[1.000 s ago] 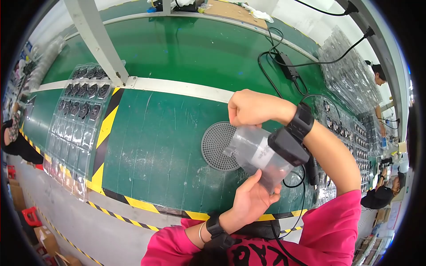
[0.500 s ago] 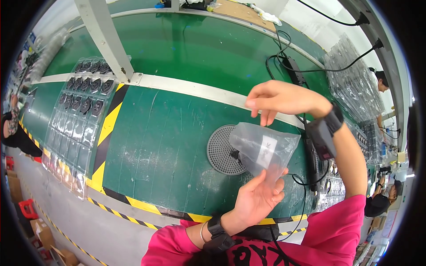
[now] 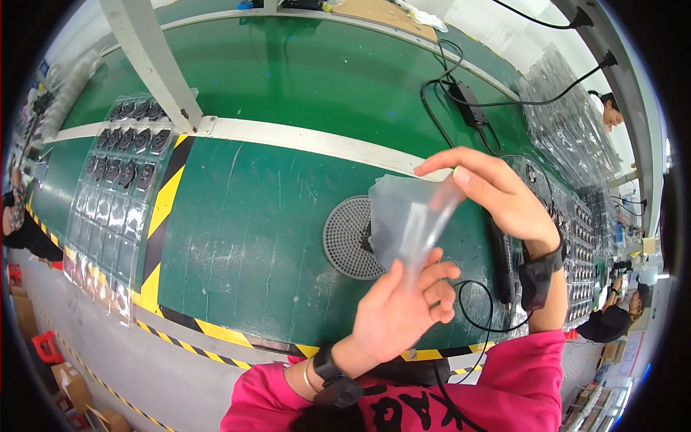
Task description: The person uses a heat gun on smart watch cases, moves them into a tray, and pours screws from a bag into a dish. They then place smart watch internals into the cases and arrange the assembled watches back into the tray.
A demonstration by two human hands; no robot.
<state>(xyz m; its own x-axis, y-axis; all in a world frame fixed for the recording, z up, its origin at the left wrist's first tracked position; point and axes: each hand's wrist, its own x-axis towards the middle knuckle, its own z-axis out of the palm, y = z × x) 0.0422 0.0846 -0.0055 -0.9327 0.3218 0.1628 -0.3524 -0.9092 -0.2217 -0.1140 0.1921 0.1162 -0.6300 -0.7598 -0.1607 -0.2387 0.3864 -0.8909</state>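
A clear plastic bag (image 3: pixel 392 219) with a white label stands raised between my hands over the workbench. My left hand (image 3: pixel 392 317), palm up, pinches its lower end between thumb and fingers. My right hand (image 3: pixel 504 194) arches over the upper right corner, thumb and forefinger closed on the edge; motion smears that spot a little. Behind the bag lies a round grey dimpled disc (image 3: pixel 344 237) on the green bench. A small dark object on the disc is mostly hidden by the bag.
Clear blister trays of dark watch-like devices (image 3: pixel 126 140) stand at the left. More filled trays (image 3: pixel 579 245) lie right, beside stacked clear trays (image 3: pixel 568 122). A black power strip (image 3: pixel 466 104), cables and a dark cylindrical tool (image 3: pixel 502 266) are near my right arm. A metal post (image 3: pixel 155 65) rises back left.
My right hand has come down and right, from above the bag onto its upper edge. The bag is now drawn upright and flatter. My left hand has shifted slightly left, still holding it.
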